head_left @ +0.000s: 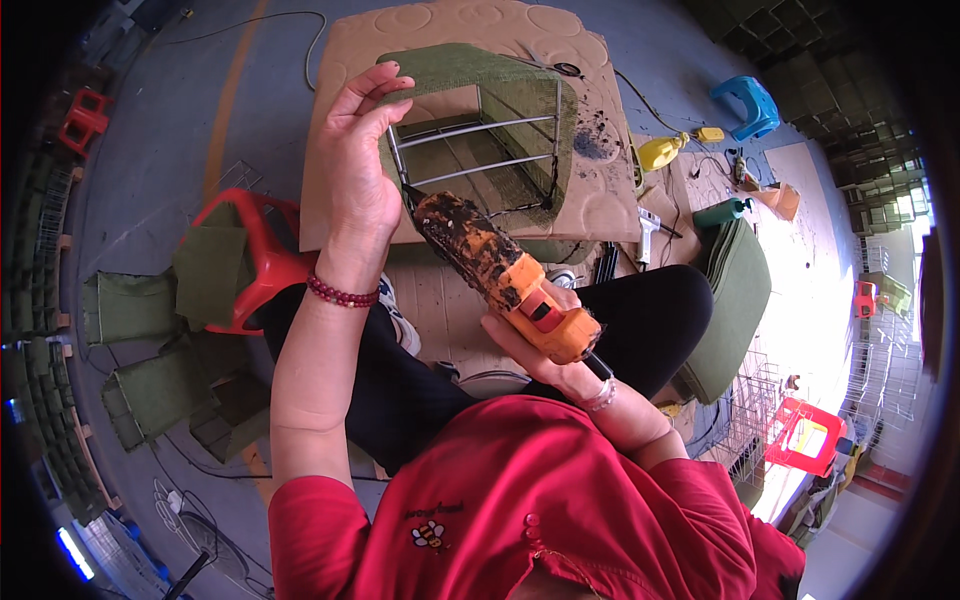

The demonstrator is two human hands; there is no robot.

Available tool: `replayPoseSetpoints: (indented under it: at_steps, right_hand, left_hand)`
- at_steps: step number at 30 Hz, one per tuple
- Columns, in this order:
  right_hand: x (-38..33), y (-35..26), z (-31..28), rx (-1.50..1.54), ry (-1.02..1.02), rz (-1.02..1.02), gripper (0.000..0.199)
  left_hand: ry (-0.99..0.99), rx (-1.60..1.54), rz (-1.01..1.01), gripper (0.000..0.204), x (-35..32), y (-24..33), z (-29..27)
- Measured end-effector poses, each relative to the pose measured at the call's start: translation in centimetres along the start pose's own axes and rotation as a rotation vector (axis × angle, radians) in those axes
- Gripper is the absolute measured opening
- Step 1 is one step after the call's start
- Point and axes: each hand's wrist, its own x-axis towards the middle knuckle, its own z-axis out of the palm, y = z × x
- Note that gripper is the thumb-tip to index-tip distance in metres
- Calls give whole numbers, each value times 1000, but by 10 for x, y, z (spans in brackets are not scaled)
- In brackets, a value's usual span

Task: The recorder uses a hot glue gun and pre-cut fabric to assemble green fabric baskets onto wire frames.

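A box-shaped wire frame (475,126) covered in green fabric (450,62) lies in front of me, its open side with the wire bars facing me. My left hand (358,125) is at its upper left corner, thumb and fingers closed on the fabric edge. My right hand (545,368) grips an orange corded glue gun (545,318) from below. Thick black residue crusts the gun's front half. Its tip points up and left, close to the frame's lower left corner; whether it touches there I cannot tell.
Cardboard (597,205) with black smudges lies under the frame, scissors (566,69) at its far edge. To the right are a white glue gun (648,232), a green bottle (722,212) and stacked green panels (735,300). A red stool (270,265) stands left, beside green fabric-covered pieces (140,305).
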Motion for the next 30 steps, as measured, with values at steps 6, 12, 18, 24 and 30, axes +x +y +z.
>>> replayPoseSetpoints:
  at_steps: [6, 12, 18, 24, 30]
  right_hand:
    - [-1, -5, -1, 65, -51, 200, 31]
    - [-3, -3, 2, -16, 12, 118, 29]
    - [6, -2, -2, -59, -61, 47, 41]
    - [11, -7, -4, -53, -48, 143, 37]
    - [21, -14, -10, -133, -27, 47, 41]
  left_hand:
    - [6, 17, 5, 35, 0, 2, 0]
    - [-2, 35, 13, 35, -1, 2, 2]
    - [-3, 24, 20, 34, -1, 1, 1]
    - [-4, 1, 13, 34, -1, 1, 2]
    - [-1, 4, 13, 34, -1, 2, 2]
